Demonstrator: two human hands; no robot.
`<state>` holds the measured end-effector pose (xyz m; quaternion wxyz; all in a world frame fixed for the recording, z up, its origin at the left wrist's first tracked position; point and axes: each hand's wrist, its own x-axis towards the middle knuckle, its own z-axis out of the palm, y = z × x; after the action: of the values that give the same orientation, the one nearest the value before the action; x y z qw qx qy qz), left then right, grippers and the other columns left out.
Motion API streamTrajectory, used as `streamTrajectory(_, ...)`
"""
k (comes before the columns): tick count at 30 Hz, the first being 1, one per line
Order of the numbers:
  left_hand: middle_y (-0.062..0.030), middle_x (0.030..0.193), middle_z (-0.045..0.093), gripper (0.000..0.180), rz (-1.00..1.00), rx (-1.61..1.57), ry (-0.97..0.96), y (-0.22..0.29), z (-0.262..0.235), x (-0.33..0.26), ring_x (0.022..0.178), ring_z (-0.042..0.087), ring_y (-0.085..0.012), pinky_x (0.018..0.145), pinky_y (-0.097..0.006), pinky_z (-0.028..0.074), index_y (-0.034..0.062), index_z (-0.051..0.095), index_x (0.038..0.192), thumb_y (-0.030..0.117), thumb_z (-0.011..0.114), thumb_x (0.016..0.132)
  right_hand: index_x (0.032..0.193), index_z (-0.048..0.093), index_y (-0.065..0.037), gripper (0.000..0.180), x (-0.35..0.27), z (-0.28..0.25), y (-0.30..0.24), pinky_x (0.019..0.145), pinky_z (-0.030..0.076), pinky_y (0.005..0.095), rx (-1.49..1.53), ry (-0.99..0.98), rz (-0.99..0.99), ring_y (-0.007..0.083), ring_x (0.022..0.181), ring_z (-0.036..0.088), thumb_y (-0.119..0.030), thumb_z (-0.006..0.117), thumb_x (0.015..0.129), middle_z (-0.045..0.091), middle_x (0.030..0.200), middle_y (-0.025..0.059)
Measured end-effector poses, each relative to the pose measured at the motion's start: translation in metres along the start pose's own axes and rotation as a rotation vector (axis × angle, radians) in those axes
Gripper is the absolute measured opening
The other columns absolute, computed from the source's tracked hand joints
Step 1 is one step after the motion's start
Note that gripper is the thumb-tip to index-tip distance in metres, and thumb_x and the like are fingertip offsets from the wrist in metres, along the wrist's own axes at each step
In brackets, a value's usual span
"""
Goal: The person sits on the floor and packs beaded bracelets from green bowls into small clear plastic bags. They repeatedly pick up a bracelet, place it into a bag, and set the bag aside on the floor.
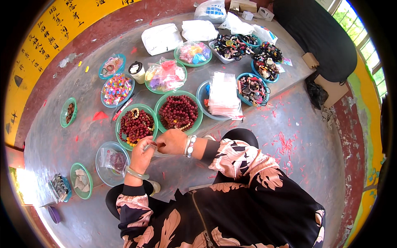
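Note:
My left hand [142,155], with a jade-coloured bangle at its wrist, is closed on what looks like a small clear plastic bag [160,154]. Close against it, my right hand [173,141] has its fingers curled together at the bag's edge; whether anything else sits in them is hidden. Just beyond my hands stand two green bowls, the left bowl [118,134] and the right bowl [201,120], filled with dark red bead bracelets [178,111]. Nearer my left wrist is a clear bowl [99,163] with a bagged bunch of dark red beads [118,161].
Farther off are a blue bowl of colourful pieces [117,89], a lidded cup [137,72], a stack of clear packets [223,95] and bowls of dark hair ties [252,89]. A red-and-white cutter [123,108] lies left of the bead bowls. Red scraps [285,142] litter the floor at right.

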<state>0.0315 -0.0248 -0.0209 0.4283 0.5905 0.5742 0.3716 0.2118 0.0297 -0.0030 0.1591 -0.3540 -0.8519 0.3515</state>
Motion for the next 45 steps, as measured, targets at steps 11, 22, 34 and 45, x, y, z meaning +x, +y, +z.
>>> streamTrajectory(11,-0.0180,0.108,0.059,0.010,0.118,0.025,0.143,-0.016,0.002,0.002,0.103,0.056,-0.0254,0.090,-0.031,0.040,-0.0028,0.057,0.078,0.000,0.049,0.073,0.073,0.063,-0.009,0.022,0.005,0.005,0.004,0.061,0.046,0.0418,0.156,-0.061,-0.094,0.0324,0.066,0.060,-0.030,0.058,0.077,0.062,0.068,0.0123)
streamTrajectory(22,-0.0194,0.106,0.059,0.017,0.174,0.264,0.318,-0.016,0.010,0.001,0.102,0.054,-0.0320,0.090,-0.038,0.041,-0.0023,0.058,0.083,-0.001,0.049,0.068,0.067,0.057,-0.006,0.011,0.003,0.009,-0.005,0.055,0.045,0.0412,-0.053,0.285,-0.220,0.0321,0.059,0.057,-0.016,0.060,0.072,0.056,0.062,0.0109)
streamTrajectory(34,-0.0186,0.101,0.057,0.028,0.280,0.295,0.543,-0.002,0.018,0.001,0.096,0.054,-0.0349,0.085,-0.039,0.042,-0.0002,0.053,0.097,0.000,0.056,0.069,0.067,0.053,-0.009,0.014,0.001,0.011,-0.019,0.049,0.043,0.0348,-0.344,0.516,-0.369,0.0249,0.050,0.055,-0.015,0.064,0.073,0.055,0.056,0.0064)
streamTrajectory(45,-0.0200,0.111,0.052,0.053,0.183,0.124,0.381,0.000,0.020,-0.003,0.104,0.051,-0.0360,0.090,-0.039,0.040,0.0008,0.045,0.114,-0.011,0.042,0.063,0.069,0.054,-0.009,0.016,0.002,0.025,-0.011,0.043,0.044,0.0426,-0.150,0.397,-0.122,0.0330,0.048,0.056,-0.021,0.062,0.076,0.056,0.053,0.0136)
